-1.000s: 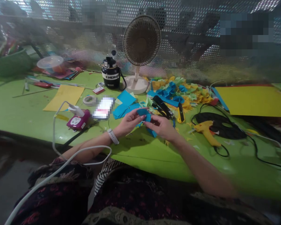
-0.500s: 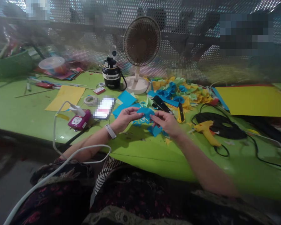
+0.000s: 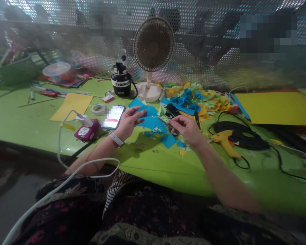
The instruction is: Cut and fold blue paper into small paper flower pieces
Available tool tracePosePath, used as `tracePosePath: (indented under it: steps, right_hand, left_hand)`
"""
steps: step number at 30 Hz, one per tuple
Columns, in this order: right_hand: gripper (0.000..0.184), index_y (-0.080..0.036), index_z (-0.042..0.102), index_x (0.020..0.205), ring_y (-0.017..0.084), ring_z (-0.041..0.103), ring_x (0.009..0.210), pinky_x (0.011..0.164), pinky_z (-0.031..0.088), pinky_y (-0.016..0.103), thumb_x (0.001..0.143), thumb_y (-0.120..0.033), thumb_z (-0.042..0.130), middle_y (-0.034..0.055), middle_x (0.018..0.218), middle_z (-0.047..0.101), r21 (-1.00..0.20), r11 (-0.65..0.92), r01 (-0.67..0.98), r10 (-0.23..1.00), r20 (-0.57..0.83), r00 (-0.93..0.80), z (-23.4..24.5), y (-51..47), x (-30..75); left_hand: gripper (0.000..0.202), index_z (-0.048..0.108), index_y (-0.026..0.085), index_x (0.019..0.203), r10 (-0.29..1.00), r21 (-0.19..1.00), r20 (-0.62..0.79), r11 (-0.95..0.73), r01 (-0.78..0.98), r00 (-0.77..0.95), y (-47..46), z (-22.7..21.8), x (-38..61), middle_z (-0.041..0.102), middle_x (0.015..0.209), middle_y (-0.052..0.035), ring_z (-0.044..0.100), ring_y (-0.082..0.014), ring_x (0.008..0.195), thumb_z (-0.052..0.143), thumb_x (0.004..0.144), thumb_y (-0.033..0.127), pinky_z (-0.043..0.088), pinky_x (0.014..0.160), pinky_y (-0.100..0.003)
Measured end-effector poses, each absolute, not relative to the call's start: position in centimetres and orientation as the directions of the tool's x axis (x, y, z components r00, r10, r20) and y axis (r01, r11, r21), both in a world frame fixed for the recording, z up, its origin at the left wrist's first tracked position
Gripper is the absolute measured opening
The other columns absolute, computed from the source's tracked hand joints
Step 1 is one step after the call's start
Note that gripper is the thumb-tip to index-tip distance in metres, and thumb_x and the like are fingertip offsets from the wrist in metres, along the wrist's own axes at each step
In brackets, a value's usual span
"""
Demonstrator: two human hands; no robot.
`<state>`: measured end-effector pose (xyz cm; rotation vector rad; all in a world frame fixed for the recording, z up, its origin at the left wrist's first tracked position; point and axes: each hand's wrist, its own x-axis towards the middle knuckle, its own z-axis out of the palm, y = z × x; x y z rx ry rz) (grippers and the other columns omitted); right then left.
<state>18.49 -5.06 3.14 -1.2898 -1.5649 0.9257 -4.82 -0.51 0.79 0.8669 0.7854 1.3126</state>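
My left hand [image 3: 129, 121], with a pale watch band on the wrist, pinches a rounded blue paper piece [image 3: 150, 110] between thumb and fingers. My right hand [image 3: 185, 127] is closed on what look like small scissors [image 3: 164, 120], a thin grey blade pointing left toward the paper. Its fingers hide most of the handle. Below and between the hands lie blue paper sheets [image 3: 153, 123], small blue scraps and a blue paper square [image 3: 168, 140]. A black stapler-like tool [image 3: 172, 109] lies just behind my right hand, beside a partly hidden yellow cutter [image 3: 197, 119].
Behind stand a fan [image 3: 149, 92] and a black bottle [image 3: 121, 81]. A pile of folded paper pieces [image 3: 204, 100] lies at back right. A yellow glue gun [image 3: 226, 143] is on the right; a phone [image 3: 114, 117], tape roll [image 3: 98, 109] and purple power adapter [image 3: 87, 131] on the left.
My hands have moved apart; both held the blue paper before. Now only my left hand has it, farther left, and the grey blade shows at my right fingers.
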Motion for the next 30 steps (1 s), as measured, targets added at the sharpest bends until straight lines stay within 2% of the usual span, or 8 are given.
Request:
tracePosePath:
  steps: [8,11,13,19,22,25,27,30]
  right_hand:
    - [0.033,-0.02,0.064,0.076,0.017,0.062,0.06,0.061,0.049,0.032,0.078,-0.053,0.066,0.0024,0.067,0.066,-0.844,0.208,0.494,0.972,0.234,-0.01,2.6,-4.0,19.6]
    - [0.03,-0.02,0.067,0.079,0.018,0.06,0.062,0.063,0.046,0.032,0.081,-0.05,0.064,0.0031,0.069,0.066,-0.753,0.237,0.613,0.964,0.262,-0.051,2.6,-3.8,20.4]
    - [0.029,-0.019,0.069,0.082,0.017,0.057,0.062,0.062,0.044,0.031,0.081,-0.048,0.063,0.0034,0.071,0.066,-0.701,0.247,0.669,0.966,0.233,-0.113,2.8,-3.7,21.0]
    - [0.026,-0.02,0.071,0.086,0.017,0.059,0.065,0.062,0.047,0.032,0.08,-0.044,0.064,0.005,0.079,0.07,-0.691,0.254,0.677,0.962,0.107,-0.252,3.1,-3.6,21.4]
    - [0.023,-0.021,0.072,0.084,0.019,0.062,0.068,0.065,0.049,0.033,0.08,-0.043,0.066,0.0048,0.08,0.071,-0.675,0.281,0.682,0.956,0.134,-0.261,3.4,-3.8,21.7]
    - [0.025,-0.023,0.071,0.086,0.021,0.064,0.07,0.068,0.051,0.035,0.083,-0.047,0.065,0.0057,0.082,0.071,-0.694,0.269,0.668,0.958,0.265,-0.111,3.6,-3.6,22.9]
    - [0.027,-0.023,0.069,0.087,0.022,0.066,0.072,0.069,0.052,0.037,0.083,-0.05,0.064,0.0059,0.08,0.072,-0.742,0.248,0.622,0.954,0.3,-0.023,3.5,-3.2,23.6]
    - [0.031,-0.022,0.068,0.085,0.022,0.067,0.07,0.068,0.053,0.037,0.081,-0.053,0.066,0.0049,0.075,0.071,-0.773,0.226,0.593,0.954,0.297,0.024,2.9,-2.6,24.0]
  left_hand:
    - [0.041,0.068,0.021,0.105,0.998,0.906,0.066,-0.054,-0.419,0.013,-0.4,1.3,-5.1,0.072,0.084,0.0009,0.071,-0.0128,0.08,0.084,0.069,0.029,0.053,0.066,-0.021]
    - [0.039,0.068,0.022,0.103,0.995,0.9,0.089,-0.095,-0.426,-0.035,-0.3,1.3,-5.1,0.071,0.082,0.0013,0.07,-0.0126,0.079,0.084,0.069,0.028,0.053,0.066,-0.021]
    - [0.036,0.069,0.022,0.102,0.993,0.897,0.099,-0.116,-0.426,-0.061,-0.1,1.4,-5.3,0.072,0.084,0.0009,0.07,-0.0126,0.078,0.084,0.069,0.028,0.053,0.065,-0.021]
    - [0.031,0.069,0.026,0.105,0.966,0.884,0.188,-0.246,-0.397,-0.18,0.1,2.5,-6.2,0.073,0.093,0.0,0.071,-0.0136,0.084,0.079,0.076,0.03,0.053,0.067,-0.021]
    - [0.033,0.068,0.027,0.107,0.959,0.881,0.197,-0.264,-0.392,-0.204,0.1,2.8,-6.2,0.073,0.093,0.0001,0.071,-0.0138,0.085,0.08,0.076,0.03,0.053,0.067,-0.021]
    - [0.033,0.068,0.026,0.106,0.968,0.892,0.185,-0.237,-0.384,-0.167,-0.1,2.7,-6.1,0.073,0.089,0.0005,0.071,-0.0128,0.081,0.081,0.076,0.031,0.053,0.064,-0.019]
    - [0.032,0.069,0.024,0.103,0.982,0.905,0.169,-0.189,-0.382,-0.086,-0.3,2.5,-5.9,0.073,0.086,0.0005,0.071,-0.0116,0.077,0.081,0.075,0.031,0.053,0.062,-0.018]
    - [0.032,0.07,0.019,0.1,0.976,0.961,0.078,-0.018,-0.277,0.206,-0.6,2.0,-5.5,0.074,0.081,-0.0015,0.071,-0.0117,0.07,0.083,0.072,0.029,0.053,0.059,-0.019]
